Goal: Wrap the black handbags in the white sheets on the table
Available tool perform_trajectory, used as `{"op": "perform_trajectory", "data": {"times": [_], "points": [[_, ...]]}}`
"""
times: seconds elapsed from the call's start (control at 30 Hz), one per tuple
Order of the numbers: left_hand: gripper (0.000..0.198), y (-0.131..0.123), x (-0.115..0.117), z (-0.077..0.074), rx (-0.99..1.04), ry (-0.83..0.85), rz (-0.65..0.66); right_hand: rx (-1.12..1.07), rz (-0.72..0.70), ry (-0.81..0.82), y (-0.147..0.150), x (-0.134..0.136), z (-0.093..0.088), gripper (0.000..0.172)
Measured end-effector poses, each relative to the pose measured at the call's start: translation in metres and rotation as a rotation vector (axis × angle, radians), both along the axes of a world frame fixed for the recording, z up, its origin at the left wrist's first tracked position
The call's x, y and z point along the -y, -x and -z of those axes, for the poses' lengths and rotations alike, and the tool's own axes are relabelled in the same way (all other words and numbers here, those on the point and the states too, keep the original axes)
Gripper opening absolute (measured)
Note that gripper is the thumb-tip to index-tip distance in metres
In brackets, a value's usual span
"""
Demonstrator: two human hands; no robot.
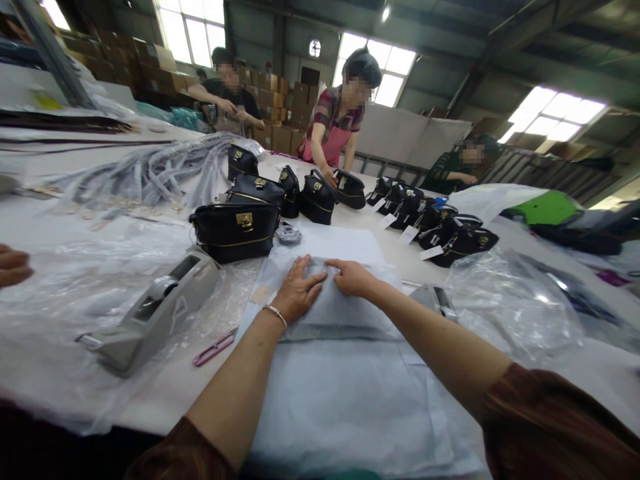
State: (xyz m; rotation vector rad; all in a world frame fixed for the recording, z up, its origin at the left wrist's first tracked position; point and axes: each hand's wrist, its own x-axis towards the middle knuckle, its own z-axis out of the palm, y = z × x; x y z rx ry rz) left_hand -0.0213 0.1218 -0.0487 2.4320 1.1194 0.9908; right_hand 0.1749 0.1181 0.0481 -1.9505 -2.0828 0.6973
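Note:
My left hand (300, 291) lies flat with its fingers spread on a folded packet of white tissue paper (345, 320). A bracelet circles that wrist. My right hand (353, 277) touches the packet's far part with a stretched index finger, the other fingers curled in. No object shows in either hand. Larger sheets of white tissue paper (360, 407) lie beneath the packet. Just beyond my hands, a small coiled strap in clear wrap (289, 234) rests beside a black handbag (237, 230) with a gold lock.
A grey tape dispenser (155, 310) and pink thread snips (215, 348) lie left, another dispenser (435, 300) right. Several tagged black bags (463, 243) line the right side, near crumpled clear plastic (515, 300). Across the table, a person (335, 133) handles a bag. Another hand (14, 265) enters left.

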Motion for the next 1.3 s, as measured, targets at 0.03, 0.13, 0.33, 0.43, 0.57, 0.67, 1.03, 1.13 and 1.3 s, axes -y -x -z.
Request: {"op": "perform_trajectory", "data": {"times": [0.03,0.13,0.33,0.43,0.57,0.67,1.03,1.13,1.3], "points": [[0.035,0.000,0.000,-0.001,-0.002,0.002,0.000,0.115,-0.014,-0.081,-0.001,-0.001,-0.001,0.066],[0.036,0.000,0.002,-0.002,0.002,0.002,0.000,0.272,0.040,-0.228,-0.004,0.000,-0.003,0.066],[0.038,0.000,0.002,0.000,0.005,0.015,0.000,0.309,-0.022,-0.359,-0.001,-0.006,0.015,0.066],[0.037,0.000,0.001,0.003,0.006,0.024,-0.003,0.303,0.018,-0.281,0.001,-0.024,0.023,0.063],[0.037,0.000,0.001,0.005,0.022,0.037,-0.007,0.232,0.022,-0.205,-0.007,-0.049,0.023,0.042],[0.037,0.000,0.001,0.005,0.037,0.042,0.001,0.188,-0.002,-0.182,-0.014,-0.054,0.022,0.040],[0.038,0.001,-0.002,0.006,0.020,0.056,0.009,0.209,0.174,-0.213,-0.021,-0.047,0.011,0.037],[0.039,0.002,-0.003,0.005,0.031,0.065,0.022,0.150,0.123,-0.421,-0.035,-0.011,0.012,0.047],[0.054,0.004,-0.006,0.005,0.064,0.167,0.041,0.048,0.010,-0.341,-0.054,0.053,0.056,0.065]]}}
